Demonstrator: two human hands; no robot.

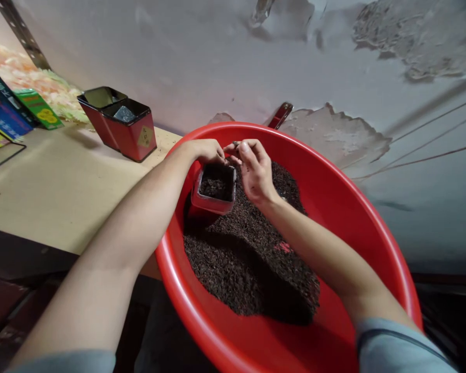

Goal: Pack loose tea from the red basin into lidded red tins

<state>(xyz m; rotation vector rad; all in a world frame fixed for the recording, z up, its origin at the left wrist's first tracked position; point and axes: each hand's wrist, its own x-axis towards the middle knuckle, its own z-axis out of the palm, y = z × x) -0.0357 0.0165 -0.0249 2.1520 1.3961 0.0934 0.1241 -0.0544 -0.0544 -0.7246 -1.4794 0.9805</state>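
Observation:
A red square tin (213, 206) stands tilted in a big red basin, with dark, loose, tea-like bits (216, 186) inside it. Over its far rim, my left hand (208, 151) has its fingers curled and closed; what they grip, if anything, is hidden. Close beside it, my right hand (257, 171) is turned palm up, thumb and fingers pinching a small dark clump (236, 144). The fingertips of both hands nearly meet above the tin. More of the same dark bits (233, 274) are heaped in the basin around the tin.
The red basin's rim (357, 194) curves close to the wall. On the wooden table (62, 189) to the left are two red tins (134, 137), a green box (39, 109) and dark-blue packaging (3, 111). Peeling plaster (330, 134) marks the wall, where thin cords (423, 155) stretch at right.

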